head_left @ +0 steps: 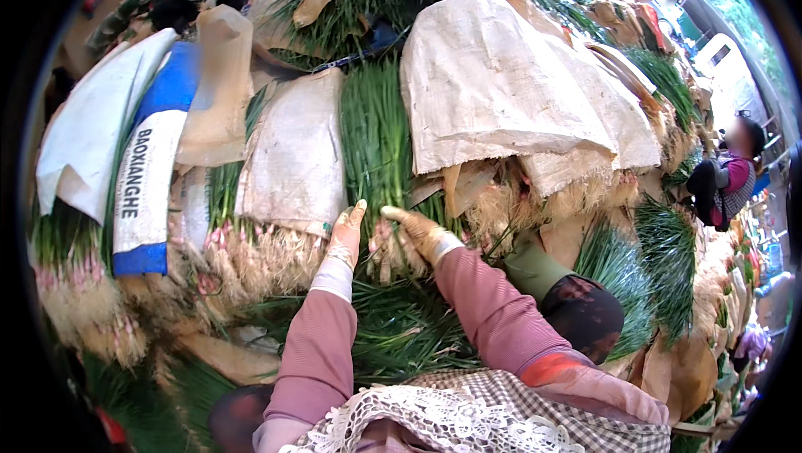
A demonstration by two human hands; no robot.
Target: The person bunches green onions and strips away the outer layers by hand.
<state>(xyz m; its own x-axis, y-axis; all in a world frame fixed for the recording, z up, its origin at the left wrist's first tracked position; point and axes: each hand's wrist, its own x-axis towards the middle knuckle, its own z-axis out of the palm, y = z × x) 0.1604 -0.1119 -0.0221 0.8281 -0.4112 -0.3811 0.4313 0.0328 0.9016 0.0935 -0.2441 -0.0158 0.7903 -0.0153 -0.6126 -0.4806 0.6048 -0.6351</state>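
Both hands reach up into a stacked heap of green onion bundles: the soil-stained left hand point(345, 236) lies flat with fingers together against a long bundle of green spring onions with pale rooty ends point(378, 160), which stands in the middle of the heap between a worn beige woven sack point(294, 160) and a larger tan sack point(493, 85). The grubby right hand point(422, 234) curls its fingers around the bundle's root end just beside the left, pinching the stalks.

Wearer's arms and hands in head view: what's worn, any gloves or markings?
Both arms wear dusty-pink long sleeves with pale lighter cuffs at the wrists. The left hand and right hand look soiled; whether thin gloves cover them is unclear. A checked apron with white lace trim shows below.
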